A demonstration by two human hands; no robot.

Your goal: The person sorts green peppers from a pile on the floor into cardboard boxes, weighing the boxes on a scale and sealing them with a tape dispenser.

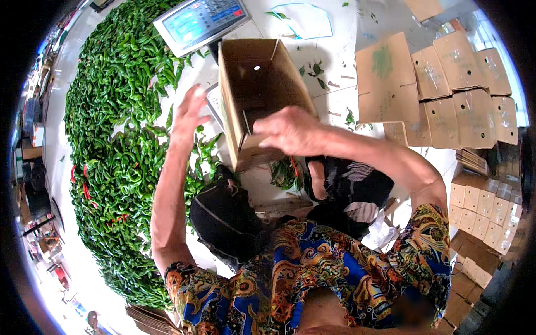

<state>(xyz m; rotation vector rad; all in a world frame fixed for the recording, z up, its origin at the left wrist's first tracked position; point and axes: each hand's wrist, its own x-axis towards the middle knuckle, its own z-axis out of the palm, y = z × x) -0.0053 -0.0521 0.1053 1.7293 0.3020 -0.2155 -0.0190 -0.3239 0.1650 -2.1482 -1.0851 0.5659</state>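
An open cardboard box stands in front of me, and nothing shows inside it apart from a small bright hole in its wall. Left of the box, my left hand is raised with its fingers spread and holds nothing. My right hand is over the near right part of the box, its fingers bent and blurred; whether it touches the rim or grips anything cannot be told. A large heap of green peppers, with a few red ones, spreads over the floor to my left. A digital scale display stands beyond the box's left corner.
Closed cardboard cartons are stacked on the right, with smaller-looking ones nearer below. A blue-edged clear bag or sheet lies beyond the box. Loose leaves and stems are scattered on the floor. A leafy bundle lies near my legs.
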